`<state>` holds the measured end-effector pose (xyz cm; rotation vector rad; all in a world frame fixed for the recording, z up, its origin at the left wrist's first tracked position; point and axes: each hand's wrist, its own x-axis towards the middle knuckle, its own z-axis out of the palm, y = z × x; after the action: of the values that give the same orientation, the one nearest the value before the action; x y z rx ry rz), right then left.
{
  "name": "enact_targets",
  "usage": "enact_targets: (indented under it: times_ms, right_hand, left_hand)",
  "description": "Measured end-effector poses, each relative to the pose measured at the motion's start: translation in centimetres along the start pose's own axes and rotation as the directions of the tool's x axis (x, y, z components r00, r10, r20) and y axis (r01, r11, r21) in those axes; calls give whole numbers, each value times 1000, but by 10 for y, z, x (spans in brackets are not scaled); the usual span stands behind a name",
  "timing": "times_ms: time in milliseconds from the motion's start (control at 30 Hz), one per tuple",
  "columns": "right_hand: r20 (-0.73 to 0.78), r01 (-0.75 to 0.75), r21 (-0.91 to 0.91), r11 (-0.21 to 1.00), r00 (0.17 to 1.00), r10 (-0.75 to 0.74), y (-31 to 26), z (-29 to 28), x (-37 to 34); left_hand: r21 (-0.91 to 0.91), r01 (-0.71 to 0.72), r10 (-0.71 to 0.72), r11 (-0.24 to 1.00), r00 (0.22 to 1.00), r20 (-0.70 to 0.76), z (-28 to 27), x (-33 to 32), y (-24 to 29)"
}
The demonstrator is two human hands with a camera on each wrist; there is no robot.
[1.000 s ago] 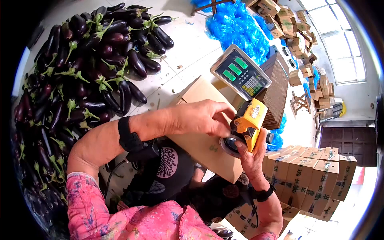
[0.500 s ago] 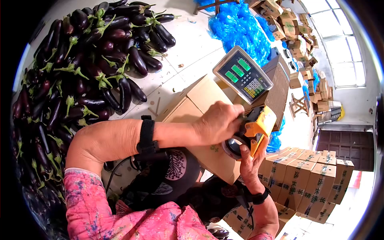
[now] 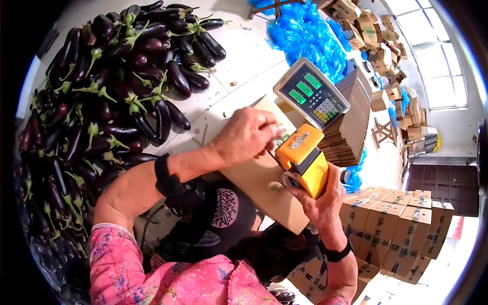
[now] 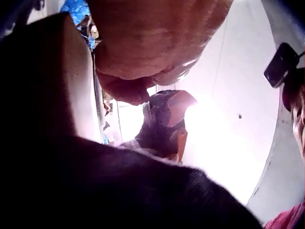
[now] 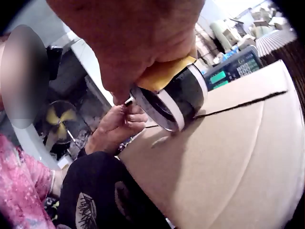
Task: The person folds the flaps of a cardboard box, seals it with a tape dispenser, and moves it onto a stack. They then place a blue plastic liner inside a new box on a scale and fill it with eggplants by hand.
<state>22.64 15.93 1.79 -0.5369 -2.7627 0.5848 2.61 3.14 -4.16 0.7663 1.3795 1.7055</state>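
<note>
A yellow tape dispenser is gripped in my right hand, above a cardboard box. My left hand is beside the dispenser's front end, thumb and finger pinching a pale strip of tape there. The right wrist view shows the dispenser's tape roll close over the box top, where a dark seam runs between the flaps. In the left wrist view the dispenser is a dim shape below the left hand.
A scale display with green digits stands behind the box, next to a stack of flat cardboard. Eggplants are heaped on the floor at left. Taped cartons stand at right; blue plastic lies at the back.
My left hand swings across the dispenser, then back left. The dispenser tips so its yellow top faces up, and a pale strip now shows at the left fingertips.
</note>
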Motion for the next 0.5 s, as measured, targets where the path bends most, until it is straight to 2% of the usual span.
enact_targets:
  times_ms: [33,67,133,167,200,367,500]
  right_hand:
    - [11,27,-54,998,1000,-27,-2,-3,1]
    - [20,53,-109,993,998,-51,-3,-7,2]
    - [69,-59,-234,970,995,77,-9,-23,-2]
    - [66,-80,-208,975,993,95,3,-26,-12]
    - [66,-98,-179,979,992,112,13,-26,-19]
    - [102,-66,-241,968,990,93,-3,-23,-9]
    - [113,-41,-251,967,991,71,3,-21,-7]
  left_hand:
    - [44,19,-17,999,999,-45,-7,-2,7]
    - [-71,63,-68,995,995,-70,-21,-1,-2]
    - [45,31,-15,999,947,-322,-60,-2,6]
    - [-50,0,-19,999,926,-377,-94,1,-3]
    - [-45,23,-35,999,958,-286,-118,-2,-12]
    - [-147,17,-74,989,918,-390,-117,-1,-22]
    - [-145,41,-92,989,928,-361,-121,5,-40]
